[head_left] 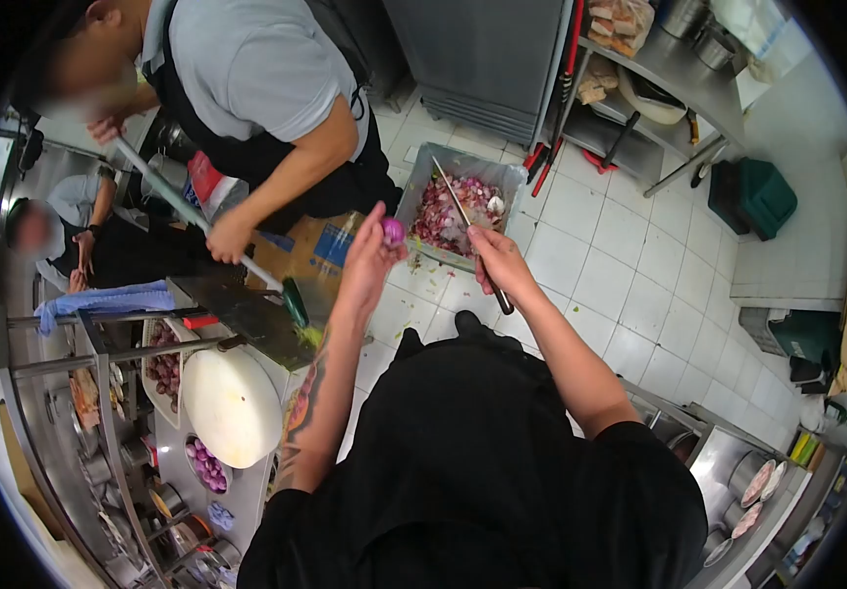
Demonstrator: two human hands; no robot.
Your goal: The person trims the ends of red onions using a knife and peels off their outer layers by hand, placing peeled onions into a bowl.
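A peeled purple onion point(393, 232) rests in my left hand point(368, 263), held at the fingers beside the near left corner of the waste bin. My right hand point(499, 263) is wrapped round the dark handle of a knife point(451, 191). Its long blade points up and away over the bin, apart from the onion. Below the blade, the grey bin point(514, 183) is lined with a clear bag and holds a heap of onion skins point(433, 214).
To the left, a co-worker point(256, 74) grips a long-handled green brush point(296, 302) near a cardboard box point(330, 240). A round white cutting board point(232, 407), a bowl of peeled onions point(205, 463) and a tray of unpeeled onions point(161, 368) sit on the left counter. Scraps litter the tiled floor point(629, 255).
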